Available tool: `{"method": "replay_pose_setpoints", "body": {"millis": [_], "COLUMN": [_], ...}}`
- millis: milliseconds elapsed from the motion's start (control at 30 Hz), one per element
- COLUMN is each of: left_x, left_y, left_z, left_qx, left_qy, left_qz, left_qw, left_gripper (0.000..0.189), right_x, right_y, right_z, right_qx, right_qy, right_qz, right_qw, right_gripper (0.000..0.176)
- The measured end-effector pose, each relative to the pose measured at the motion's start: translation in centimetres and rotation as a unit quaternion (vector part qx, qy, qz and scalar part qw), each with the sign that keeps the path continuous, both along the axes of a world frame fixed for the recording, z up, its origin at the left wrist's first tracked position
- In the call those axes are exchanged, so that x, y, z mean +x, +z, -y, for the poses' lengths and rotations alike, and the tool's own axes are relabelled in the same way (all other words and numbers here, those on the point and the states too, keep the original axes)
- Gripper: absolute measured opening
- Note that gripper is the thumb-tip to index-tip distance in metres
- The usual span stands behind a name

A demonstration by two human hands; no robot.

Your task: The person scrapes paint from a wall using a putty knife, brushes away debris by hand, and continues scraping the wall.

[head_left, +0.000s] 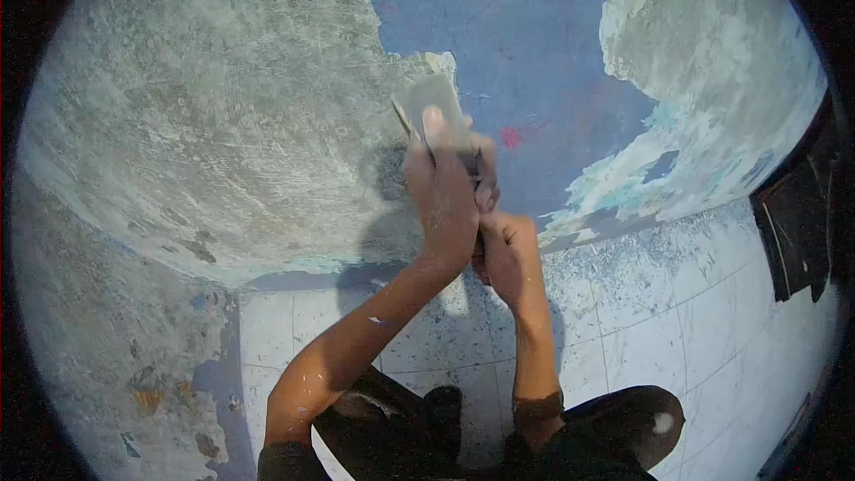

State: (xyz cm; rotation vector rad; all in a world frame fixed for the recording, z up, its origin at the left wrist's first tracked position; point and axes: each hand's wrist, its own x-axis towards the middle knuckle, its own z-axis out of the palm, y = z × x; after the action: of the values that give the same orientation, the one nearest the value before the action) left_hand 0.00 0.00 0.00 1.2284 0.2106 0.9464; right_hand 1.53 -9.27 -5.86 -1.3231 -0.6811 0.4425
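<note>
Head view: flat grey rectangular scraper-like tool (435, 92), blurred, at the ragged matte-blue paint patch (525, 44), left hand (443, 185) clamping it thumb-on-face, right hand (509, 252) clenched round its lower end; probably light, stiff, best gripped behind the edge.

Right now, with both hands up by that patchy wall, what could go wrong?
The left thumb lies on the flat tool, close to the wall; if the tool slipped, the left hand might scrape its knuckles.

Small debris dots the floor tiles below the wall, so footing could be slippery.

Pale flecks mark the left arm; loose bits might reach the eyes too.
</note>
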Motion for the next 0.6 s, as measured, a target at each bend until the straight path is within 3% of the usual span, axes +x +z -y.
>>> {"method": "replay_pose_setpoints", "body": {"millis": [67, 100, 167, 200, 267, 367, 400, 500, 533, 600], "left_x": [-0.1, -0.3, -0.1, -0.2, -0.4, 0.1, 0.6, -0.5, -0.8, -1.1], "left_y": [2.1, 1.0, 0.9, 0.2, -1.6, 1.1, 0.7, 1.5, 0.7, 0.5], "left_z": [0.0, 1.4, 1.4, 1.2, 0.9, -0.3, -0.4, 0.3, 0.4, 0.6], "left_qx": [0.045, -0.004, 0.003, 0.021, 0.054, 0.083, 0.039, 0.047, -0.019, 0.018], "left_qy": [0.013, 0.021, 0.038, 0.042, 0.047, 0.02, 0.002, 0.036, 0.023, 0.037], "left_qz": [-0.012, -0.034, -0.051, -0.041, -0.025, -0.025, -0.002, -0.051, -0.055, -0.047], "left_qw": [0.999, 0.999, 0.998, 0.998, 0.997, 0.996, 0.999, 0.997, 0.998, 0.998], "left_gripper": [0.046, 0.047, 0.047, 0.048, 0.048, 0.053, 0.051, 0.048, 0.046, 0.049], "right_x": [0.1, -0.4, -0.7, -0.5, -1.1, -0.2, 0.0, -0.8, -0.8, -1.0], "right_y": [1.5, 1.3, 1.4, -0.7, -0.4, 1.3, 1.7, 1.7, 0.8, 0.3], "right_z": [-0.4, 1.3, 0.8, 0.2, 0.6, -0.2, -0.2, -0.4, 0.0, 0.0], "right_qx": [0.004, -0.036, -0.011, 0.027, 0.005, 0.003, 0.002, 0.005, -0.017, -0.003], "right_qy": [0.008, 0.005, -0.001, 0.0, 0.01, 0.014, 0.011, 0.012, 0.022, 0.014], "right_qz": [-0.023, -0.056, -0.098, -0.052, -0.079, -0.054, -0.037, -0.055, -0.021, -0.009], "right_qw": [1.0, 0.998, 0.995, 0.998, 0.997, 0.998, 0.999, 0.998, 0.999, 1.0], "right_gripper": [0.045, 0.046, 0.047, 0.047, 0.046, 0.045, 0.044, 0.047, 0.052, 0.051]}}
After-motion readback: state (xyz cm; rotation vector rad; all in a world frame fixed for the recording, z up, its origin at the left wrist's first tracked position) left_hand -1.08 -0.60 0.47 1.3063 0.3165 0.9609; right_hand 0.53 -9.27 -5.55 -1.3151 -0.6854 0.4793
